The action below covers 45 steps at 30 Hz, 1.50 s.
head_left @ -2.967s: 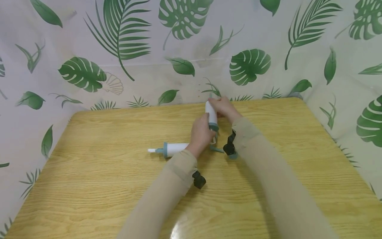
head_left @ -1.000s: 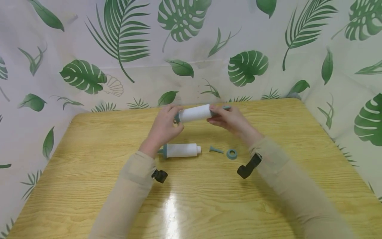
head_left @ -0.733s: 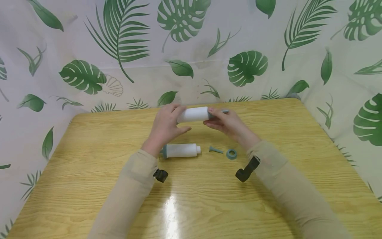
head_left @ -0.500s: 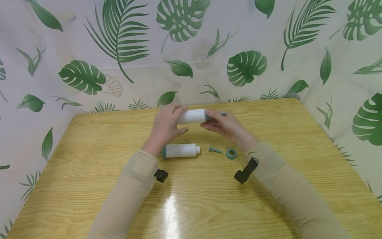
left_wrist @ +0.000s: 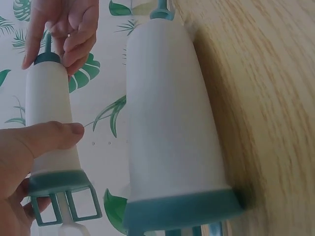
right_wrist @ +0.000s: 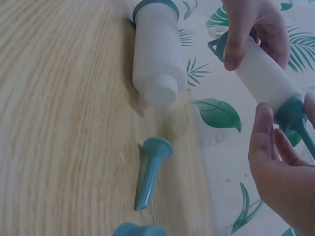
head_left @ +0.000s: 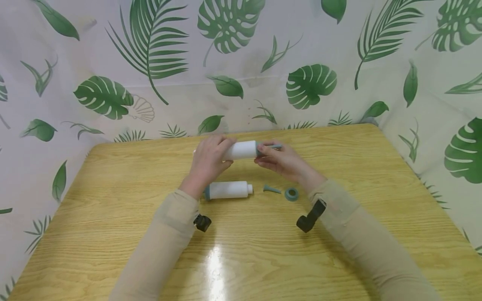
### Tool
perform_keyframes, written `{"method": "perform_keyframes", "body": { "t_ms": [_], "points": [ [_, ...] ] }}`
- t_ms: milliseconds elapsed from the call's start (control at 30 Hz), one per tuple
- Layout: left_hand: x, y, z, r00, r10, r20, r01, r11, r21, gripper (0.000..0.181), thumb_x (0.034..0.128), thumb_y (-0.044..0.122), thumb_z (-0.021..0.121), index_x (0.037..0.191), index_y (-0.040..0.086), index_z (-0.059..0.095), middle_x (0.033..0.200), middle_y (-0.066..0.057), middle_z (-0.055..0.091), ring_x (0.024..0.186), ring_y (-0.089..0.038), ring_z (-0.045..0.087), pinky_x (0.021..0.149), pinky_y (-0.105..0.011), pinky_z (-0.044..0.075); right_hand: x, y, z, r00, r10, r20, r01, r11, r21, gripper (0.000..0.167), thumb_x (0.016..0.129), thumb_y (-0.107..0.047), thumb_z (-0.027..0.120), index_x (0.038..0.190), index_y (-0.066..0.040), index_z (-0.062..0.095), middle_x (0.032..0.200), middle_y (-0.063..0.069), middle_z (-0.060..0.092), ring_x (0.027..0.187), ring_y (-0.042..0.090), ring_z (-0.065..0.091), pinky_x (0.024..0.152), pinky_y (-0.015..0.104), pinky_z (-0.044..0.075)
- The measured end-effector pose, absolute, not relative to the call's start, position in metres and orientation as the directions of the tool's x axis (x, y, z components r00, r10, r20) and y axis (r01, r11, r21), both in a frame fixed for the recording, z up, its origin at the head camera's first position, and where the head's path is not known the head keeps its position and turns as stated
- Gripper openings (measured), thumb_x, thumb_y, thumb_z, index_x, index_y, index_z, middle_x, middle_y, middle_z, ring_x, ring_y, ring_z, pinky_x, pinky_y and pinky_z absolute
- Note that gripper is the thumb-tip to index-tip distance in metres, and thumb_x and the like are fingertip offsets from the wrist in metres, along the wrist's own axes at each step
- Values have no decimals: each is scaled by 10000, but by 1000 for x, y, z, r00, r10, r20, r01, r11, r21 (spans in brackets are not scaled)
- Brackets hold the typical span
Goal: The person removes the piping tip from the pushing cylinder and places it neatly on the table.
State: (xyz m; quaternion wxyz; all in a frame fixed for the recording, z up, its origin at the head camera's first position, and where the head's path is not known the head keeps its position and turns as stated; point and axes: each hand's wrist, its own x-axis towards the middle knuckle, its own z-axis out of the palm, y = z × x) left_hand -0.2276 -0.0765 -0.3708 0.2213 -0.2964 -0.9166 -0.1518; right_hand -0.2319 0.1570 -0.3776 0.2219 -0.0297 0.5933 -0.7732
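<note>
A large white plastic syringe [head_left: 242, 150] with teal end parts is held nearly level above the table. My left hand [head_left: 211, 161] grips its barrel near the handle end, thumb across the white wall in the left wrist view. Below that thumb show the teal finger loops [left_wrist: 83, 202] and a pale plunger. My right hand [head_left: 284, 161] pinches the teal cap [right_wrist: 290, 112] at the other end, from which a thin teal nozzle [head_left: 276, 146] points right. Under the hands lies a second white syringe [head_left: 228, 190], its bare threadless-looking neck [right_wrist: 161, 91] uncapped.
To the right of the lying syringe is a loose teal nozzle [head_left: 272, 189], then a teal ring cap [head_left: 291, 199]. All rest on the wooden table [head_left: 113, 217]. A leaf-patterned sheet [head_left: 248, 54] hangs behind the table.
Three seconds ago the held syringe pointed away, toward the sheet; it now lies crosswise. Over the last second both hands have lowered it slightly and shifted it left; the left hand has regripped around its barrel.
</note>
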Motion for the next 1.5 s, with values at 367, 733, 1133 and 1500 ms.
{"method": "perform_keyframes", "body": {
  "t_ms": [367,733,1133,1500],
  "points": [
    [-224,-81,-368,-738,505,447,622,766,162,592,690,152,872,1229,125,626,1104,-85,659,1025,-278,595,907,-432,455,-235,170,-381,-868,-471,-158,233,-104,-967,547,922,-113,636,1401,15,406,1219,190,497,1005,227,613,952,352,468],
    [-225,-84,-365,-745,552,374,638,753,159,528,729,199,847,1218,166,650,1124,-43,665,1033,-251,599,912,-417,453,-239,173,-384,-867,-473,-157,164,27,-986,533,896,-70,666,1384,-1,463,1299,210,500,1072,239,598,945,359,473],
    [-225,-89,-369,-594,626,505,759,644,95,544,747,178,834,1250,187,625,1140,-66,648,1008,-263,605,903,-444,463,-236,168,-381,-901,-410,-140,128,56,-990,453,931,-42,603,1358,46,480,1292,229,494,1025,214,616,929,357,483],
    [-228,-91,-371,-520,686,509,824,560,88,525,770,192,814,1265,190,640,1081,-50,661,920,-245,629,807,-414,490,-236,175,-382,-899,-426,-105,61,116,-991,480,919,-79,629,1365,24,486,1354,222,493,1048,234,624,922,345,488]
  ]
}}
